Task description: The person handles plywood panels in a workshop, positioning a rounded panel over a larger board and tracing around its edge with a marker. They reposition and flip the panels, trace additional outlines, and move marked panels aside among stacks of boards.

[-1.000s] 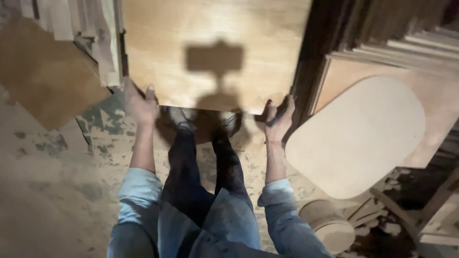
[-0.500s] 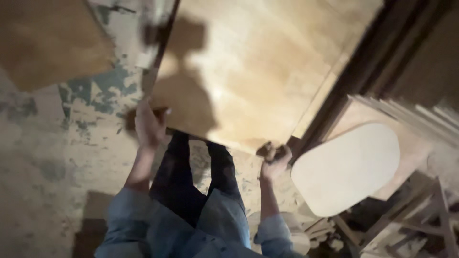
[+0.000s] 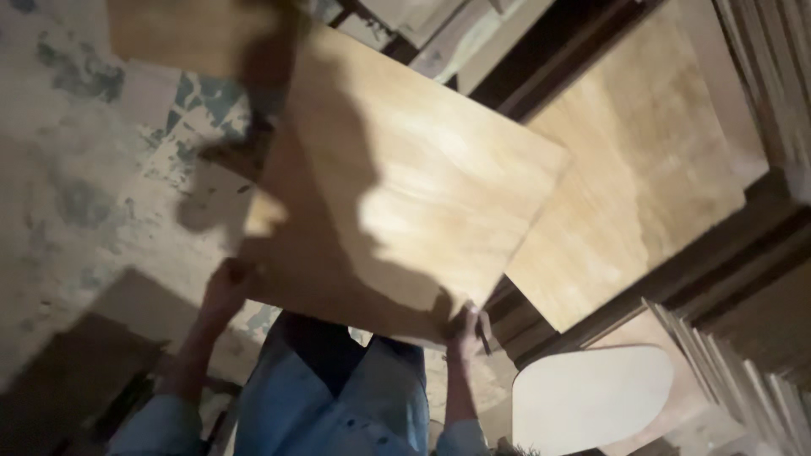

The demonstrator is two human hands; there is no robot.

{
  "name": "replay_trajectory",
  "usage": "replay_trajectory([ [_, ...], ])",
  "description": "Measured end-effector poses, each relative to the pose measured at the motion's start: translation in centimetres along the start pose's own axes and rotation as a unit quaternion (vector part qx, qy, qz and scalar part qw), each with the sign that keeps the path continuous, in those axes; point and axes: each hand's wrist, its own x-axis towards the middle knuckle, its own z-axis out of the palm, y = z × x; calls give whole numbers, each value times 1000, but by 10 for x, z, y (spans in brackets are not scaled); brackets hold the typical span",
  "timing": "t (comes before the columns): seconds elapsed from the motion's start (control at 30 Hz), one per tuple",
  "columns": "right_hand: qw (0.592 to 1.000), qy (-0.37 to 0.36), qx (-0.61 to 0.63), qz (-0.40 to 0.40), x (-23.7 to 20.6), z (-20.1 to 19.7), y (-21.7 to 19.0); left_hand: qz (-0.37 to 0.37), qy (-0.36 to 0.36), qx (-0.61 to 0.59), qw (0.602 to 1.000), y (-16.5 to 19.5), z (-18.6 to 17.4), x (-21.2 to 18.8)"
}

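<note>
I hold a large square sheet of light plywood out in front of me by its near edge. My left hand grips the near left corner and my right hand grips the near right corner. The sheet is tilted and turned to the left, and my shadow falls across it. A second plywood sheet lies beyond and to the right of it on a dark wooden stack.
A pale rounded board lies at the lower right. Stacked wooden boards fill the right edge. Worn, paint-stained concrete floor spreads on the left, with another brown sheet at the top left.
I have lifted the plywood sheet off the stack and swung it left and towards me. The second sheet under it has come into view.
</note>
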Motion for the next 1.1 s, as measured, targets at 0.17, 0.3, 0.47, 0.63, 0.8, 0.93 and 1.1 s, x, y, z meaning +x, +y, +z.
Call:
replay_trajectory([
  [0.17, 996, -86, -18, -12, 1, 155, -26, 28, 205, -31, 978, -5, -92, 51],
  [0.3, 959, -241, -61, -137, -12, 282, -82, 17, 198, -96, 975, 10, -197, 101],
  [0.47, 894, -224, -246, -300, -22, 429, -122, 113, 370, 94, 917, 73, -271, 168],
  [0.63, 807, -284, -447, -261, -17, 441, -100, 136, 273, 174, 936, 144, -221, 193],
  [0.8, 747, -340, -495, -285, -3, 330, -52, 294, 187, 95, 933, 150, -81, 171],
  [0.93, 783, -346, -466, -225, 11, 229, -33, 262, 37, 95, 960, 147, 33, 122],
  [1.1, 840, -202, -503, -30, 39, 83, -24, 157, -206, 52, 964, 160, 169, 10],
])
